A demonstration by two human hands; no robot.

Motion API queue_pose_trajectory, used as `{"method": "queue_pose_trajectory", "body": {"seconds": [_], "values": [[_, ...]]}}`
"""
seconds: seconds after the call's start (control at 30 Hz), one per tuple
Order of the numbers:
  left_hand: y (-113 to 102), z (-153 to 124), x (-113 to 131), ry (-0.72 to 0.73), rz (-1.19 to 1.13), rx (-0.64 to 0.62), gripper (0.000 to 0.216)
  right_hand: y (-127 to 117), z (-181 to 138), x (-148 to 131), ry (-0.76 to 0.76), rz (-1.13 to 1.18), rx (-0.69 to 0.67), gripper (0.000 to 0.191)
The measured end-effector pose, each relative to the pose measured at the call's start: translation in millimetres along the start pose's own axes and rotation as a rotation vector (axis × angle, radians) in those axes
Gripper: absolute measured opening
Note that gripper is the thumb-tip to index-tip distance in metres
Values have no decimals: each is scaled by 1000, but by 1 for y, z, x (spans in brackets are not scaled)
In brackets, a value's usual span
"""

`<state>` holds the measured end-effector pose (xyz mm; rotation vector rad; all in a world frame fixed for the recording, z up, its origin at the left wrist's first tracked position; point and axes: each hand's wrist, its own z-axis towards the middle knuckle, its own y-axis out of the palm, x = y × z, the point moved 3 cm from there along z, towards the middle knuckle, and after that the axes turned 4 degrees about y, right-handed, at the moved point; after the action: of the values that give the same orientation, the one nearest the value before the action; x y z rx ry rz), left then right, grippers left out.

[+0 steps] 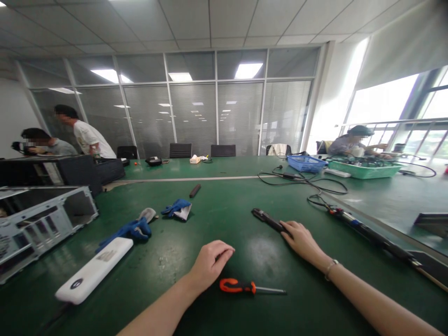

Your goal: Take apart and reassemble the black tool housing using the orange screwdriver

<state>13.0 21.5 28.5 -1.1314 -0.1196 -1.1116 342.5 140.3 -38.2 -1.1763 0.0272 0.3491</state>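
Observation:
My left hand [210, 263] rests on the green table [231, 200] with its fingers curled loosely under; nothing shows in it. Just in front of its wrist lies a screwdriver [245, 286] with an orange and black handle, apart from the hand. My right hand [301, 238] lies further right, fingers closed over the near end of a long black bar-shaped tool [266, 217] that points away to the left.
An open computer case [38, 224] stands at the left edge, a white flat device [93, 270] near it. Blue and grey gloves [140, 226] lie mid-table. Cables [304, 184], a long black rod [371, 235] and baskets [364, 169] are on the right. Other people work at the far sides.

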Motion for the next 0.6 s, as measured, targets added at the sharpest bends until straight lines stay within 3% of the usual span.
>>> {"method": "queue_pose_trajectory", "body": {"seconds": [0.17,0.27,0.4,0.5,0.6], "values": [[-10,-1,2,30,147,138,21,-11,-21,-92,-294,299,-156,43],[-11,-2,1,15,194,120,30,-26,-36,-123,-409,464,-272,43],[-6,-4,-4,-18,214,-38,58,-45,-45,-134,-471,618,-422,43],[0,-5,-8,-19,221,-172,52,-50,-43,-131,-449,673,-493,35],[2,-4,-9,-17,228,-213,46,-48,-31,-116,-383,645,-431,34]]}}
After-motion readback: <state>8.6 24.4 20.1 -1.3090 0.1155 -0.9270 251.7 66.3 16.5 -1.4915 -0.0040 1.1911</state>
